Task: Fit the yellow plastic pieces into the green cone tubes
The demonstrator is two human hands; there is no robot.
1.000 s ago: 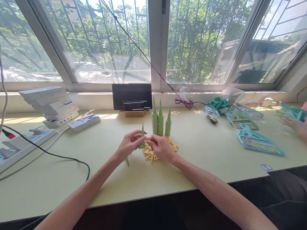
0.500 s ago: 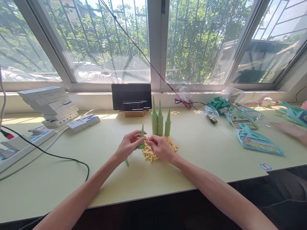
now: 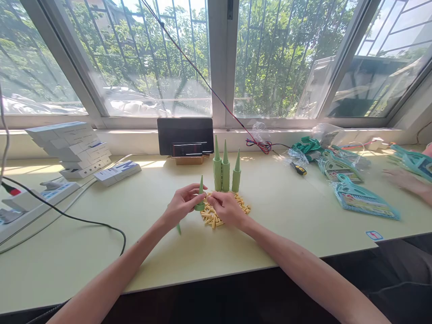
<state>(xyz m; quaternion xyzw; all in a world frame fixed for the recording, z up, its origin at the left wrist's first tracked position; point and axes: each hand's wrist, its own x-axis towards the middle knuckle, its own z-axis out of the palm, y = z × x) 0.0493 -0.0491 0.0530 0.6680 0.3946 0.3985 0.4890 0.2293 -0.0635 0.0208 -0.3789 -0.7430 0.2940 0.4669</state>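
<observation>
My left hand (image 3: 184, 202) is closed around a small green cone (image 3: 200, 185) that points up from a ringed base. Close beside it, my right hand (image 3: 227, 208) has thumb and forefinger pressed together; whatever is between them is too small to make out. Under and around my right hand lies a heap of short yellow pegs (image 3: 213, 220). Just behind the heap stand three green pointed towers, the tall left one (image 3: 217, 173), the middle one (image 3: 225, 175) and a shorter right one (image 3: 236, 179). A green tip (image 3: 178, 228) pokes out below my left hand.
A black tablet (image 3: 184, 130) leans at the back with a phone (image 3: 186, 150) before it. White boxes (image 3: 72, 148) and a power strip (image 3: 40, 209) are at left. Wrapped dustpan sets (image 3: 364, 200) and a yellow-black tool (image 3: 299, 168) lie right, near another person's hand (image 3: 407, 180).
My left hand and the cone have shifted very slightly to the right. My right hand stays almost in place. The other person's hand has moved a little.
</observation>
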